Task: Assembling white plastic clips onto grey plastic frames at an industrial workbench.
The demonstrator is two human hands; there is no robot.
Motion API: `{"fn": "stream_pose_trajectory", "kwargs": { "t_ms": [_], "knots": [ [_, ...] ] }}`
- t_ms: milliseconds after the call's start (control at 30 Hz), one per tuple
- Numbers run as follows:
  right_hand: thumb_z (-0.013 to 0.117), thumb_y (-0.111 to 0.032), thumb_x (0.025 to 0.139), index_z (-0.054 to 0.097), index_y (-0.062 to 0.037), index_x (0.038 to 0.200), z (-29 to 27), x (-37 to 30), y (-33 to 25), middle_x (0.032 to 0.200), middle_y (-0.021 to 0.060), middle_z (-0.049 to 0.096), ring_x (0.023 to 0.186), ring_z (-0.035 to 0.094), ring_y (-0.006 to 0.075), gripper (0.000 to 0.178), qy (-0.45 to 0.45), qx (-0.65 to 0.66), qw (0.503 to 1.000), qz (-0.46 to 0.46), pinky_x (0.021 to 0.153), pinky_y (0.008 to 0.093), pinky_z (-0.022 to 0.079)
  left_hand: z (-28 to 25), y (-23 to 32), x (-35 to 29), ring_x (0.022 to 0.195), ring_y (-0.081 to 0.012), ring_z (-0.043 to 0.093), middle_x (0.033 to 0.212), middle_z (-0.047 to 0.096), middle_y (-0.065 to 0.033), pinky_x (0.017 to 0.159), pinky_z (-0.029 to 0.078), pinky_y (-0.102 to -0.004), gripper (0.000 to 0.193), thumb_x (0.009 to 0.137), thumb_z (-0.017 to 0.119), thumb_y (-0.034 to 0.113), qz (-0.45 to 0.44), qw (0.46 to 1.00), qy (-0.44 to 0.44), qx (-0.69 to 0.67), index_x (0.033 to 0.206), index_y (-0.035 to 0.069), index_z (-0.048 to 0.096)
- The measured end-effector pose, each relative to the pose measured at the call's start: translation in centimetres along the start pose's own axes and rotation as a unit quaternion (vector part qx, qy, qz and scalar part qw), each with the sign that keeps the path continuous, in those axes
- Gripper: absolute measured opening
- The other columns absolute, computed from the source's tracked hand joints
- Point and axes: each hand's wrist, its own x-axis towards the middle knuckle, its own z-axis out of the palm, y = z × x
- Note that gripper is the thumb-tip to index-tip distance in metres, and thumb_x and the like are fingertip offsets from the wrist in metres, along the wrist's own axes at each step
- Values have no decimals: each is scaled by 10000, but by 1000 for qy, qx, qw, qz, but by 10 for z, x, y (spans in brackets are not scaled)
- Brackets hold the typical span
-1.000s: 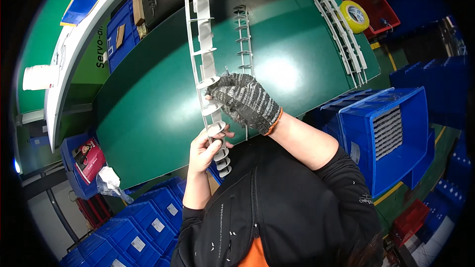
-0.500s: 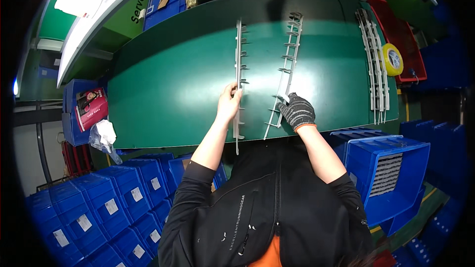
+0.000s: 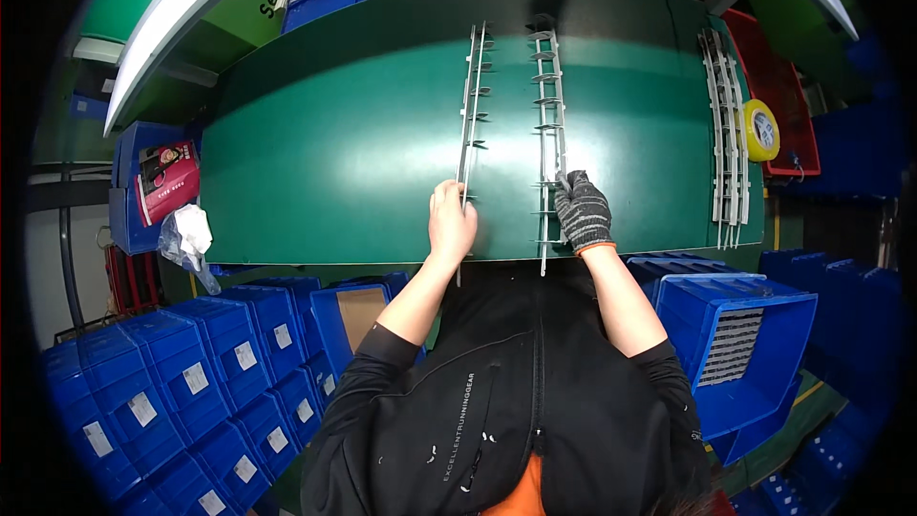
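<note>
Two long, thin grey metal strips with small crosswise tabs lie lengthwise on the green table (image 3: pixel 315 153). My bare left hand (image 3: pixel 452 223) is closed on the near part of the left strip (image 3: pixel 472 100), whose far end leans a little to the right. In a dark striped knit glove with an orange cuff, my right hand (image 3: pixel 585 210) pinches the near part of the right strip (image 3: pixel 547 124), thumb beside its rail. The strips lie apart, nearly parallel. Both near ends reach past the table's front edge.
Several similar strips (image 3: pixel 731 148) are bundled at the table's right end, beside a yellow tape roll (image 3: pixel 760 130) and a red bin (image 3: pixel 778 86). A pink package (image 3: pixel 168 182) sits at the left. Blue crates (image 3: pixel 196 377) stack lower left; another blue crate (image 3: pixel 759 354) holds grey parts lower right.
The right strip has swung from slanted to nearly straight, its far end going left. The left strip's far end has tilted right and its tabs show differently. Both hands keep hold.
</note>
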Motion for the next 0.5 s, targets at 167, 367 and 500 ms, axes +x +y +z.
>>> {"fn": "stream_pose_trajectory", "kwargs": {
  "t_ms": [167, 367, 500],
  "knots": [
    [511, -191, 795, 537, -58, 980, -3, -8, 4, 841, 169, 600, 744, 587, 337, 229, 187, 51, 970, -145, 661, 418, 472, -8, 1, 9, 967, -348, 500, 1049, 502, -179, 833, 417, -384, 241, 743, 489, -30, 64, 989, 130, -14, 980, -3, 525],
    [485, -222, 827, 542, -15, 1034, 5, 0, 16, 880, 210, 600, 808, 584, 337, 299, -12, -89, 992, -84, 724, 423, 466, 3, -24, 20, 921, -312, 554, 973, 560, -158, 810, 440, -366, 329, 797, 502, 60, -8, 999, -38, -36, 1123, 19, 495],
    [529, -155, 822, 565, -2, 994, -6, -3, 7, 850, 185, 613, 764, 592, 301, 233, -19, 201, 972, -122, 694, 351, 462, -7, 6, 24, 841, -137, 573, 983, 580, -94, 722, 462, -253, 398, 837, 513, 82, -69, 945, -107, -301, 1215, 7, 414]
  ]
}}
